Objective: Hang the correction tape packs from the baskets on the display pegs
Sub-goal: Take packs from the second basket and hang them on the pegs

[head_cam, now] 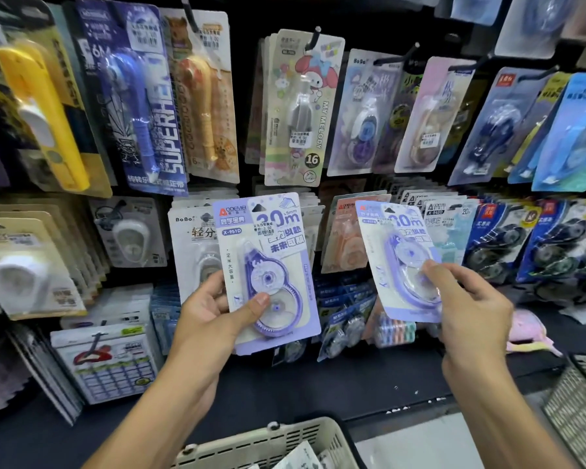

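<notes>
- Nearest, at the bottom edge of the view, a cream slotted plastic basket (pixel 278 441) holds a few more carded packs; a second grey mesh basket (pixel 579 401) sits at the lower right.
- The left hand (pixel 214 313) grips a lilac carded correction tape pack (pixel 268 269) by its lower left edge, thumb pressed on the clear blister, fingers behind the card.
- The right hand (pixel 467 306) pinches a second lilac carded pack (pixel 400 258) at its lower right corner, fingertips on the blister; this pack tilts left.
- Both packs are held up in front of the display wall, not yet on any peg.
- Handling, as a guess: the packs look light, the card thin and easily bent, the blister smooth and a little slippery. Holding low on the card leaves the hang hole at the top free for the peg.
- Behind the right pack, a row of matching cards (pixel 420 201) hangs in the middle tier of the display, likely the destination.
- Farthest, black metal display pegs (pixel 313 40) along the upper tier carry other brands, among them a pastel cartoon-printed pack (pixel 301 110).
</notes>
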